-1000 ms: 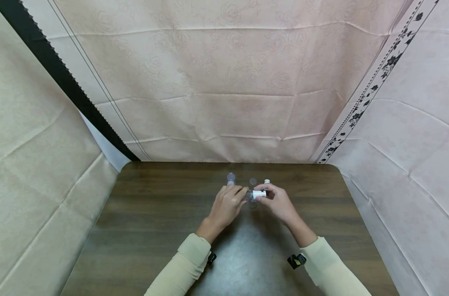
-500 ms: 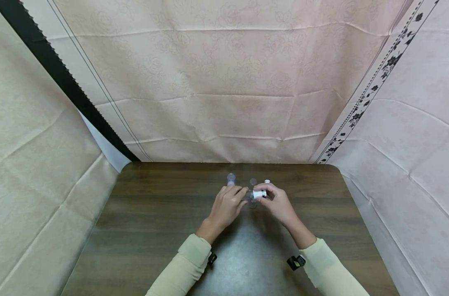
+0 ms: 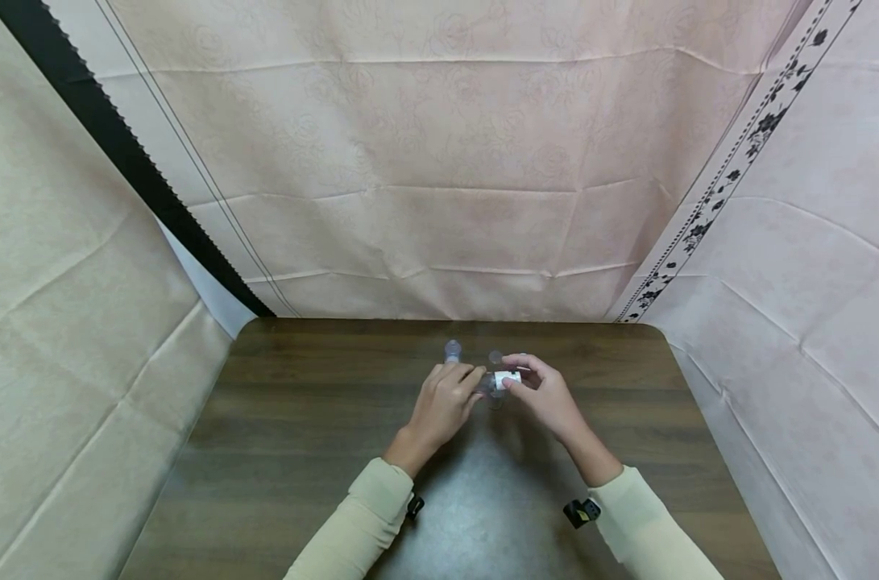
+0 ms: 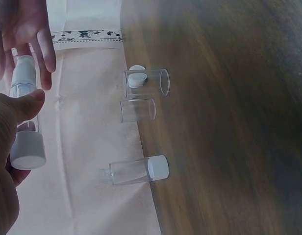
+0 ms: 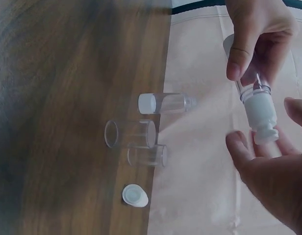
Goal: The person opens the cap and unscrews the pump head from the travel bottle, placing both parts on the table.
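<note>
My left hand [image 3: 446,403] grips the clear body of a pump bottle [image 5: 261,110], which lies tilted, its white base partly showing past my palm in the left wrist view. The bottle's white pump top [image 4: 24,71] points toward my right hand [image 3: 545,392]. Spread around that top, the right hand's fingers are fairly straight, with a gap on the near side in the right wrist view. A second clear bottle [image 5: 168,103] with a white base lies behind my left hand, its threaded neck bare.
On the wooden table [image 3: 301,451] are a larger clear tube [image 5: 131,133], a smaller clear tube [image 4: 138,110] and a small white pump piece [image 5: 135,196]. Patterned cloth [image 3: 439,201] hangs just past the table's far edge.
My right fingers, earlier pinching the white pump top, have loosened and spread, with the index finger reaching farther forward over the small white piece behind. My left hand keeps its grip in place.
</note>
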Tool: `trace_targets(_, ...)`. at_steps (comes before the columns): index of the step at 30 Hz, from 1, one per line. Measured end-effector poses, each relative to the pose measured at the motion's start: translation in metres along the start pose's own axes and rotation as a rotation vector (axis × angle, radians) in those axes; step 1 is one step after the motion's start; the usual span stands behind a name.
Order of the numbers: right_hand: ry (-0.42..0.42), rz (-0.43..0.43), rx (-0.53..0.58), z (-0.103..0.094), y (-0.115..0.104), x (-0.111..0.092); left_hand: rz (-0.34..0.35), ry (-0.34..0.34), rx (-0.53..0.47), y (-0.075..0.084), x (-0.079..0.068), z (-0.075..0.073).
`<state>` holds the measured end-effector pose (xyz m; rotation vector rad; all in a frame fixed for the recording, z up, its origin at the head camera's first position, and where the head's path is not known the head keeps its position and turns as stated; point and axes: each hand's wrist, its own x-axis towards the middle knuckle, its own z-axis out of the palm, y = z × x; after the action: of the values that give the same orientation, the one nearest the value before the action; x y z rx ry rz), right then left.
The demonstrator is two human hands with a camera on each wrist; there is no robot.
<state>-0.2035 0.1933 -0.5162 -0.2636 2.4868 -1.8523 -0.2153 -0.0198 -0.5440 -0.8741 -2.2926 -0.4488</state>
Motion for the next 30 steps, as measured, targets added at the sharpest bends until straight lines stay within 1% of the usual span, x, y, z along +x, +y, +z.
trace_targets(3,-0.027,0.064,-0.052,-0.003,-0.003,0.0,0.014,0.006,0.006,-0.001,0.0,0.0)
trace_targets(6,-0.077,0.137,-0.067,-0.006,-0.004,0.001,0.035,0.019,0.028,-0.002,0.0,0.001)
trace_targets(10,-0.139,0.2,0.001,-0.01,0.001,0.004,0.063,0.029,0.071,-0.002,0.0,0.003)
trace_targets(14,-0.185,0.213,0.062,-0.013,0.005,0.006,0.086,0.025,0.109,-0.002,0.0,0.003)
trace_targets(19,-0.205,0.236,0.081,-0.013,0.004,0.008,0.104,0.023,0.135,-0.002,0.0,0.003)
trace_targets(26,-0.188,0.238,0.077,-0.01,0.004,0.008,0.114,0.023,0.147,-0.002,0.001,0.001)
trace_targets(30,-0.161,0.229,0.066,-0.008,0.002,0.007,0.113,0.03,0.136,-0.002,0.001,0.0)
